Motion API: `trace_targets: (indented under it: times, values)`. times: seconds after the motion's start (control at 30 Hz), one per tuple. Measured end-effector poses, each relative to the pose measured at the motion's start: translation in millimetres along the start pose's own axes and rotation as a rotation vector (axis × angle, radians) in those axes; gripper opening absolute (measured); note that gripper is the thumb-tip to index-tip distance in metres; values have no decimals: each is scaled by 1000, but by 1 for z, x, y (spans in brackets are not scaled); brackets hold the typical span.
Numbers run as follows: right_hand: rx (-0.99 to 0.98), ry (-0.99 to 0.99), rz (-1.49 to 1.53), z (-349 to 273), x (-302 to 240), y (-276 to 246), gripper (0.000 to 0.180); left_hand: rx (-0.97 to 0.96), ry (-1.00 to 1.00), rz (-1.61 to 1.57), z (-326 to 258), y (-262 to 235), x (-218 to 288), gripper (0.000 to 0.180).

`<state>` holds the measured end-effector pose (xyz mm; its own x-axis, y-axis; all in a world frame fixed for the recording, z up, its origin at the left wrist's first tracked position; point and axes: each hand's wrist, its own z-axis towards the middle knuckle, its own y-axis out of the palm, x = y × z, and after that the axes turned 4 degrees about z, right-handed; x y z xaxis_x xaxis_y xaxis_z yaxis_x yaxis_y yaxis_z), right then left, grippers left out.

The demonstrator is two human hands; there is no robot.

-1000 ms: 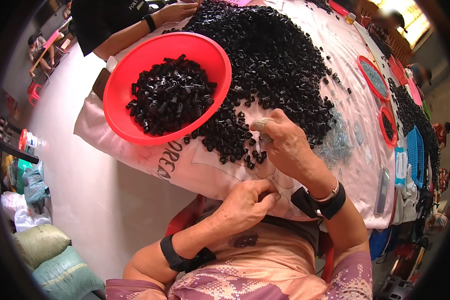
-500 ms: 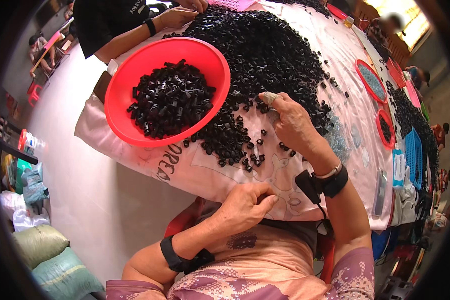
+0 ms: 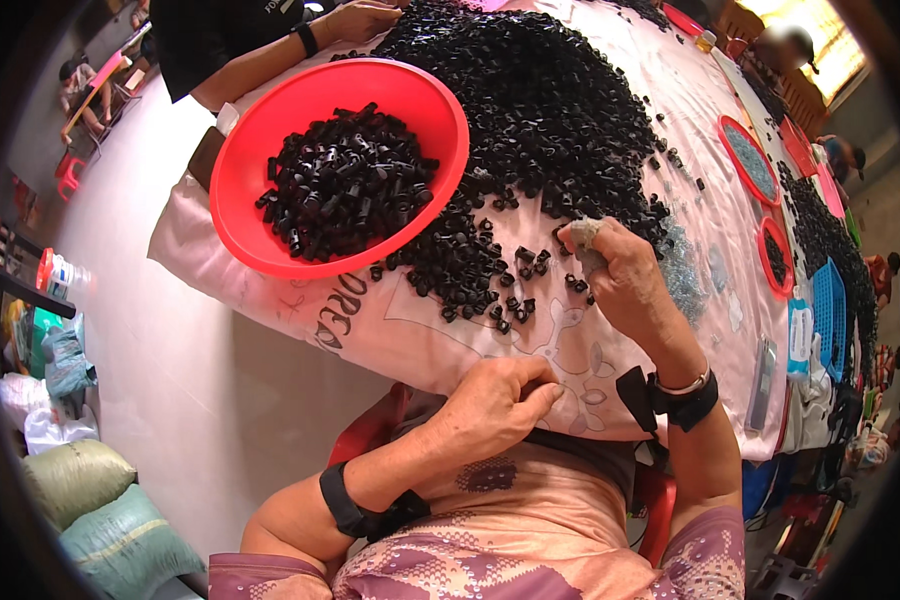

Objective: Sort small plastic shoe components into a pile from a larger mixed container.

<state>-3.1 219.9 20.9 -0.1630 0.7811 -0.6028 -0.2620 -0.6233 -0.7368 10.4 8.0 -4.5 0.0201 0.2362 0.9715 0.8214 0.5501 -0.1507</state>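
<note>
The right hand (image 3: 625, 275) is half curled, its index finger in a pale wrapping (image 3: 586, 235) and pointing toward loose black parts (image 3: 542, 262) just to its left; I cannot tell whether it has hold of any. Beyond that hand spreads the black pile (image 3: 530, 110). Nearer the body, the left hand (image 3: 502, 402) is folded, thumb against fingers (anything inside is hidden), by the counter's (image 3: 440, 355) edge. A red basin (image 3: 432, 110) sits beyond and left of both.

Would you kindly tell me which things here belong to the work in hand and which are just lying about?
Probably in use:
left hand
right hand
heap of black parts
red basin holding more

Seemingly lying about:
blue basket
olive sack
pale green sack
</note>
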Motion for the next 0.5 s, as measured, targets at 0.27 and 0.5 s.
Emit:
trace_targets:
  times: [0.27, 0.5]
  values:
    - [-60, -6, -21, -8, -12, 11, 33, 5, -4, 16, -1, 1, 2, 22]
    - [19, -77, -231, 0, -6, 17, 32, -10, -6, 18, -1, 0, 1, 22]
